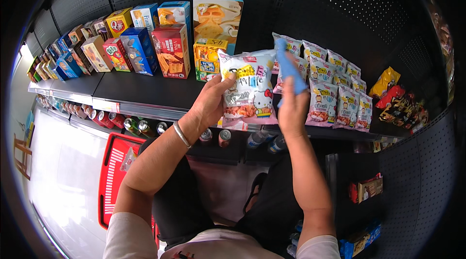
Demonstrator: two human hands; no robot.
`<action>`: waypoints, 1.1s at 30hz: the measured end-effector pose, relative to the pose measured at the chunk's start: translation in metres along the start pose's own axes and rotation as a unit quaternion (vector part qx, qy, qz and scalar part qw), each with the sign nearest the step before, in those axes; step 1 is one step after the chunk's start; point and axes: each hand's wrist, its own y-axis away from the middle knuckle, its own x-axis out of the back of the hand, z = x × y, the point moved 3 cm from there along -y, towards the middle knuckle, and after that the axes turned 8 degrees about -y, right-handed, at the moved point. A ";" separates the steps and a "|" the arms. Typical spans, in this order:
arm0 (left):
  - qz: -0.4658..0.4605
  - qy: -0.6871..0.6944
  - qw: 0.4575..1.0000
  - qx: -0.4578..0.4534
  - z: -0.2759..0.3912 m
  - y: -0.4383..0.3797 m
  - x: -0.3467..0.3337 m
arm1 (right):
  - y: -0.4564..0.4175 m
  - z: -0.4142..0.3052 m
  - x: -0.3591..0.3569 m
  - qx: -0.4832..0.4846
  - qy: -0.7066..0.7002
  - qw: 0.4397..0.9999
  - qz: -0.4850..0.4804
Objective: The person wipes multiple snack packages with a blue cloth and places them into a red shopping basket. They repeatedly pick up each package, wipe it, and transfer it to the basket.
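Observation:
My left hand (211, 100) grips the left side of a white and pink snack bag (249, 90), its thumb over the front. The bag is upright in front of the black shelf. A blurred blue cloth (289, 68) is in my right hand (294, 108), at the bag's right edge; whether that hand touches the bag I cannot tell. Behind and to the right, similar snack bags (322, 102) stand in rows on the shelf.
Biscuit boxes (171, 51) stand along the shelf (120, 90) at left. Yellow and red packets (387, 80) lie at far right. Cans (116, 119) and bottles (256, 139) sit on the level below. A red shopping basket (105, 182) is at lower left; more packets (369, 190) lie at lower right.

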 end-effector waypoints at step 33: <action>0.105 -0.119 0.987 -0.015 -0.016 -0.008 0.033 | 0.033 0.035 -0.029 -0.229 0.087 0.967 -0.069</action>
